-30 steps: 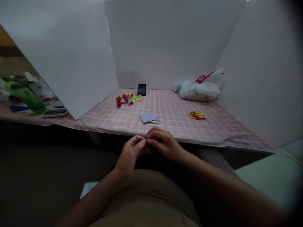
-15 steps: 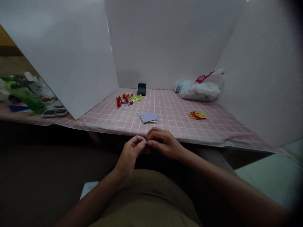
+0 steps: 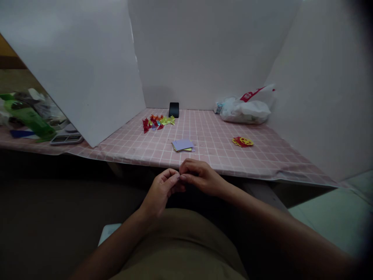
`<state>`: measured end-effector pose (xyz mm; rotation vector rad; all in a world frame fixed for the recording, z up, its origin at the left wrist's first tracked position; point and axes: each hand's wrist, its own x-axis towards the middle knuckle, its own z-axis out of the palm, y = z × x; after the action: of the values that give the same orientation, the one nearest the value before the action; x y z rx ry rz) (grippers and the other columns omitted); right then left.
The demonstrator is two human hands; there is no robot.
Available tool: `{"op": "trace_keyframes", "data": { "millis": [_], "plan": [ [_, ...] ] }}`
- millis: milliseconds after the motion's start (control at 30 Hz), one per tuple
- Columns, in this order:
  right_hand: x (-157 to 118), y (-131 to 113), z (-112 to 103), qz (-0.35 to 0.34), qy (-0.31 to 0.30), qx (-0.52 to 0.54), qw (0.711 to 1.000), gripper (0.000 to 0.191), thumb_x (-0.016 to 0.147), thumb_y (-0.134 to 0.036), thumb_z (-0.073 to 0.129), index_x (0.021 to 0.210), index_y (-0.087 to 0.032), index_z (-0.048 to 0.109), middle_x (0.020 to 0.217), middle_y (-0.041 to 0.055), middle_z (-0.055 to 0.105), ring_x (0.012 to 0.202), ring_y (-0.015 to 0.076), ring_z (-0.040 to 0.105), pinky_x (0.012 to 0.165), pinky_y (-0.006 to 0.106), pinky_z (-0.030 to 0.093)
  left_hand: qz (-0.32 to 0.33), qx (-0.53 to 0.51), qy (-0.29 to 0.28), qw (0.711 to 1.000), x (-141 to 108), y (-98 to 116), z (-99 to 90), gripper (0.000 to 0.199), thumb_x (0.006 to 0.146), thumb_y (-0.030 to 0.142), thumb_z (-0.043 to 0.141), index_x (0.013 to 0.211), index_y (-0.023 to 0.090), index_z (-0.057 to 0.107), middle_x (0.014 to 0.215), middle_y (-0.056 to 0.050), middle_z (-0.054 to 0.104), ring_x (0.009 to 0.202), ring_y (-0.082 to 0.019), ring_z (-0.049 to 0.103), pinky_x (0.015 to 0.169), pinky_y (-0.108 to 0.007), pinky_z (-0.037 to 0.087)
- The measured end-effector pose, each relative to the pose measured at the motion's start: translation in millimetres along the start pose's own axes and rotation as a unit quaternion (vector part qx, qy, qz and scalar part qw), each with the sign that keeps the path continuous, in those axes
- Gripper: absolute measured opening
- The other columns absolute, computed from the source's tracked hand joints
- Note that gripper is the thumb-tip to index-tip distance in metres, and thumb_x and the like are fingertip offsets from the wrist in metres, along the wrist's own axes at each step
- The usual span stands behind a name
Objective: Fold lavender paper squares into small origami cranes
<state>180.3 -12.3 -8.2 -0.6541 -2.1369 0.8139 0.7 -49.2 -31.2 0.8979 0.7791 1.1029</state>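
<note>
My left hand and my right hand meet fingertip to fingertip just below the front edge of the table. Both are closed in a pinch, and whatever lies between the fingertips is too small or hidden to name. Just beyond them, a small stack of square papers, purple on top with yellow below, lies on the pink checked cloth. Farther back on the left is a pile of small folded paper pieces in red, orange, yellow and blue. Red and yellow cut-out shapes lie to the right.
A black phone-like object stands at the back. A white plastic bag rests at the back right. White panels enclose the table. Outside the left panel are a green bottle and a scale.
The fingers have shifted very slightly while staying pinched together. The view has moved a little; the things on the table look the same.
</note>
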Motion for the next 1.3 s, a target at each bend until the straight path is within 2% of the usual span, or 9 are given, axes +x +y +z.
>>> {"op": "trace_keyframes", "data": {
  "millis": [400, 867, 1133, 1300],
  "plan": [
    [-0.3, 1.9, 0.2, 0.0, -0.01, 0.005, 1.0, 0.024, 0.099, -0.032, 0.055, 0.08, -0.017, 0.058, 0.081, 0.0019, 0.058, 0.075, 0.0146, 0.055, 0.07, 0.029, 0.044, -0.003, -0.005, 0.002, 1.0, 0.8, -0.6, -0.5, 0.026, 0.075, 0.035, 0.08, 0.08, 0.015, 0.066, 0.076, 0.0, 0.065, 0.065, -0.01, 0.062, 0.068, -0.024, 0.051],
    [0.3, -0.5, 0.4, 0.023, 0.0, 0.026, 0.999, 0.011, 0.096, -0.024, 0.057, 0.09, -0.017, 0.063, 0.089, 0.0045, 0.061, 0.082, 0.0166, 0.058, 0.076, 0.032, 0.046, 0.029, -0.031, 0.023, 0.999, 3.5, -1.5, 0.7, 0.026, 0.077, 0.036, 0.081, 0.084, 0.014, 0.07, 0.08, -0.001, 0.066, 0.071, -0.01, 0.061, 0.071, -0.023, 0.054],
    [-0.2, 0.3, -0.9, 0.036, 0.008, 0.059, 0.998, 0.01, 0.095, -0.024, 0.058, 0.09, -0.016, 0.063, 0.088, 0.0035, 0.06, 0.078, 0.0148, 0.057, 0.071, 0.029, 0.046, 0.022, -0.042, 0.015, 0.999, 1.8, 0.7, 0.0, 0.023, 0.071, 0.026, 0.085, 0.084, 0.015, 0.07, 0.08, 0.0, 0.068, 0.073, -0.01, 0.064, 0.073, -0.022, 0.053],
    [0.1, -1.4, -1.5, 0.031, 0.009, 0.042, 0.999, 0.012, 0.096, -0.024, 0.057, 0.09, -0.017, 0.063, 0.087, 0.0034, 0.06, 0.078, 0.015, 0.057, 0.072, 0.029, 0.046, 0.028, -0.035, 0.01, 0.999, 1.1, 1.0, 1.1, 0.02, 0.071, 0.021, 0.083, 0.083, 0.016, 0.068, 0.079, 0.001, 0.068, 0.075, -0.01, 0.064, 0.075, -0.023, 0.052]
  ]
}}
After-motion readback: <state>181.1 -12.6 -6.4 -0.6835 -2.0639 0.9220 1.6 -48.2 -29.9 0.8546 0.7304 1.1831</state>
